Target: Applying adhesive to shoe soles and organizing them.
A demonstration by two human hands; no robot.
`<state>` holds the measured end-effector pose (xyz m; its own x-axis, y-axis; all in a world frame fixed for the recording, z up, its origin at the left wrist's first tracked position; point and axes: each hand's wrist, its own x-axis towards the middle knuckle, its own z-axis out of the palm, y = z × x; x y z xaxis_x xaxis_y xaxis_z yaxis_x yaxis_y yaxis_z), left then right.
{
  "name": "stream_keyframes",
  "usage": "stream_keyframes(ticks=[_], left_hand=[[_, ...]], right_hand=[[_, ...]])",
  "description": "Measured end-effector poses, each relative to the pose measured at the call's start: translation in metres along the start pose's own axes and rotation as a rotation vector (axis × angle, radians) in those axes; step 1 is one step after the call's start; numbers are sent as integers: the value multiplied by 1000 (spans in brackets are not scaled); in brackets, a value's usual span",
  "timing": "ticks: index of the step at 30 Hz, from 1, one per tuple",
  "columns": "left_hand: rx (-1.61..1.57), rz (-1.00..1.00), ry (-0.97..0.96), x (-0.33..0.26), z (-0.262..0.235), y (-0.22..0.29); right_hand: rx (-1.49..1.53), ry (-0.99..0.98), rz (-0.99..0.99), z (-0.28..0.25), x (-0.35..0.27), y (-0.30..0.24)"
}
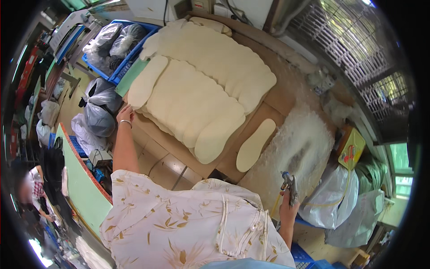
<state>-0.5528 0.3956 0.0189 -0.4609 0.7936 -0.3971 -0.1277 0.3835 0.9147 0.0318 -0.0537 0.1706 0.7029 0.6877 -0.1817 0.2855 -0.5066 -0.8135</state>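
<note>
My left hand is at the near end of a cream insole, its fingers closed on the edge. That insole lies on top at the left end of a row of overlapping cream insoles. Behind it runs a second overlapping row. My right hand grips a metal spray gun, with a thin yellow hose beside it. The gun is over a board coated with whitish, stringy residue. A single insole lies apart on the brown cardboard, between the rows and that residue.
A blue crate with bagged items stands at the back left, above a tied grey plastic bag. To the right are a yellow container and white plastic bags. A green-topped table is at left; another person stands beyond.
</note>
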Motion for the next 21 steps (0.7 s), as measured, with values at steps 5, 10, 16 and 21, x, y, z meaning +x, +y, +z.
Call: stream_keyframes(ticks=[5, 10, 16, 21], left_hand=[[-382, 20, -156, 29, -22, -21], [122, 319, 384, -54, 38, -28], [543, 483, -703, -304, 167, -105], [778, 669, -842, -400, 258, -145]], right_hand=[[14, -21, 105, -8, -6, -17], [-16, 15, 144, -18, -17, -5], [57, -12, 123, -28, -23, 8], [92, -19, 80, -37, -32, 21]])
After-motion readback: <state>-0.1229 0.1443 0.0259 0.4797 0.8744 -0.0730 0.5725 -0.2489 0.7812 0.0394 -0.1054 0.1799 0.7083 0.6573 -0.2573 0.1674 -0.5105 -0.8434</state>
